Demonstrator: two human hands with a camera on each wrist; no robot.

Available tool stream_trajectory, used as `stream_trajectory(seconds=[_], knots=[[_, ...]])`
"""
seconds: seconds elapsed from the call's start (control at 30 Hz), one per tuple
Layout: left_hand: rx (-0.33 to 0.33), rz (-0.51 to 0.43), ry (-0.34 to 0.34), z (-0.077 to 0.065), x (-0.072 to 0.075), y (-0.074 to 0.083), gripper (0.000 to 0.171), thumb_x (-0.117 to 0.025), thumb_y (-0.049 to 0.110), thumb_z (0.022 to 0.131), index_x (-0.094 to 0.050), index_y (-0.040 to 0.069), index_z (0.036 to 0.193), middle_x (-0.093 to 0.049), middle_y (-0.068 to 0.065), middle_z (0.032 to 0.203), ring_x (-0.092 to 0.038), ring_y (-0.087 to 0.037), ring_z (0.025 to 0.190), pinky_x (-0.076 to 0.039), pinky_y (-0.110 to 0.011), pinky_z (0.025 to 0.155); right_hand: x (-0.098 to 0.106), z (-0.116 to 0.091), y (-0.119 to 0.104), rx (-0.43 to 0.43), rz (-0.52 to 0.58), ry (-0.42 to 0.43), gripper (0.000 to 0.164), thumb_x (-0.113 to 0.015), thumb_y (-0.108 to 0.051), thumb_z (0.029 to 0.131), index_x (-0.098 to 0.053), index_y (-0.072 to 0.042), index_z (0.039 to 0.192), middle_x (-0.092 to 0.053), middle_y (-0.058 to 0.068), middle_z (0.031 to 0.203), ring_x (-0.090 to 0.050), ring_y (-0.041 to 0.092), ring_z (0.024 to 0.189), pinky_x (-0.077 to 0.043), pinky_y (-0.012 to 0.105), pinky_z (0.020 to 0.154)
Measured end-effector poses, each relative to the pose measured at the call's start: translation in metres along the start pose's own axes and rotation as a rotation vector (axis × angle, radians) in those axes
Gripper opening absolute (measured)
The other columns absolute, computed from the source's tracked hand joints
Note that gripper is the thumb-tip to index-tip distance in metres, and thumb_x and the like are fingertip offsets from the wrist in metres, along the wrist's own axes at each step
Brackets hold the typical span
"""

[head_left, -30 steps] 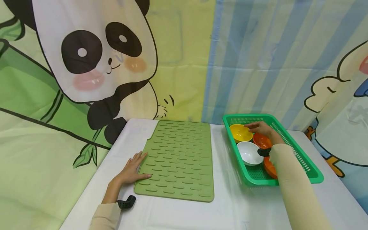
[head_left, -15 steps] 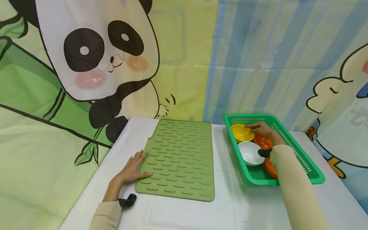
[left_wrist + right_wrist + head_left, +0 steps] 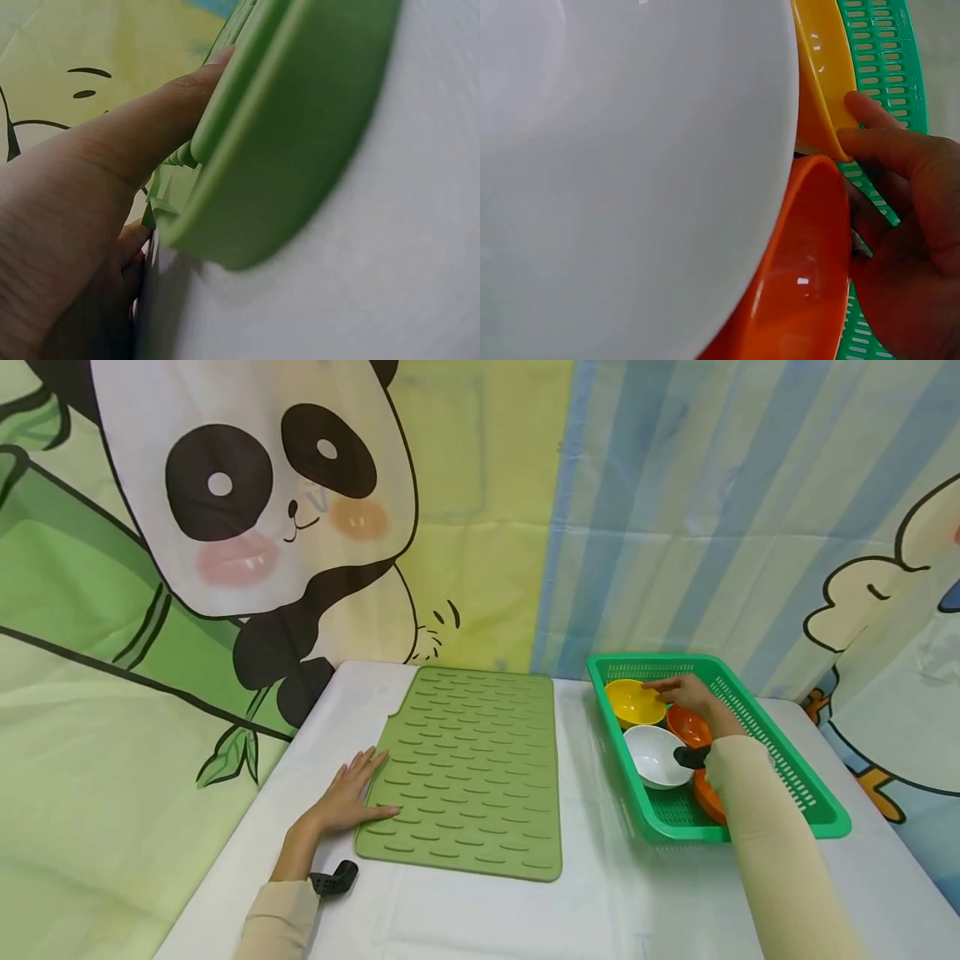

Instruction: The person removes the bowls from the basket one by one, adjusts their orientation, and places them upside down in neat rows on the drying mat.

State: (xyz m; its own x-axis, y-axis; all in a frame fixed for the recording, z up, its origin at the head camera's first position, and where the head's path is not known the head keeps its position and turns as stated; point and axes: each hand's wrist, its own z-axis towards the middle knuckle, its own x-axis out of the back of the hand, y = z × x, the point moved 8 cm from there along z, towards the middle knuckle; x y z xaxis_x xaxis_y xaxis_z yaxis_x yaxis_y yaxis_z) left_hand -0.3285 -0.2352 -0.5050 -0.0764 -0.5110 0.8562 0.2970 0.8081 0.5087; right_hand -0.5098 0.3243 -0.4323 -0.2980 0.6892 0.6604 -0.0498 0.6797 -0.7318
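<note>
Touching rim of glossy round yellow bowl in perforated green plastic basket: right hand; whether pinching, cannot tell. Left hand spread, empty, on ridged green mat. Beige sleeve part-hides lower orange object. White round bowl cut off in right-wrist view. White-covered desk, panda-printed cloth behind.

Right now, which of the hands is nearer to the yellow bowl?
Right. The right hand touches the rim of the yellow bowl; the left hand is farther off, at the left edge of the green mat.
</note>
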Motion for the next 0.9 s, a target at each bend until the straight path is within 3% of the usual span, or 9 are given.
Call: stream_trajectory(seconds=[0.23,0.5,0.9], knots=[[0.003,0.011,-0.020,0.003,0.000,0.002,0.104,-0.064,0.065,0.065,-0.018,0.017,0.145,-0.010,-0.017,0.149,-0.007,-0.037,0.135,-0.002,-0.054,0.108,0.016,-0.016,-0.007,-0.019,0.039,0.051,0.035,-0.041,-0.005,0.095,-0.046,0.001,0.129,-0.039,0.028,0.132,-0.045,0.035,0.110,-0.045,0.043,0.091],[0.013,0.032,-0.029,0.006,-0.002,-0.006,0.105,-0.063,0.068,0.064,-0.018,0.018,0.145,-0.009,-0.015,0.149,-0.006,-0.036,0.136,-0.003,-0.053,0.108,0.046,-0.031,-0.028,-0.012,0.084,0.129,0.037,-0.046,-0.012,0.094,-0.047,0.001,0.128,-0.044,0.027,0.128,-0.058,0.009,0.079,-0.053,0.030,0.077],[0.013,0.028,-0.028,0.006,-0.003,-0.005,0.104,-0.063,0.067,0.064,-0.019,0.018,0.144,-0.009,-0.015,0.149,-0.005,-0.036,0.136,-0.002,-0.052,0.108,0.068,-0.072,-0.091,0.036,0.071,0.199,0.037,-0.047,-0.014,0.093,-0.048,0.000,0.128,-0.044,0.026,0.130,-0.058,-0.002,0.080,-0.052,0.020,0.072]])
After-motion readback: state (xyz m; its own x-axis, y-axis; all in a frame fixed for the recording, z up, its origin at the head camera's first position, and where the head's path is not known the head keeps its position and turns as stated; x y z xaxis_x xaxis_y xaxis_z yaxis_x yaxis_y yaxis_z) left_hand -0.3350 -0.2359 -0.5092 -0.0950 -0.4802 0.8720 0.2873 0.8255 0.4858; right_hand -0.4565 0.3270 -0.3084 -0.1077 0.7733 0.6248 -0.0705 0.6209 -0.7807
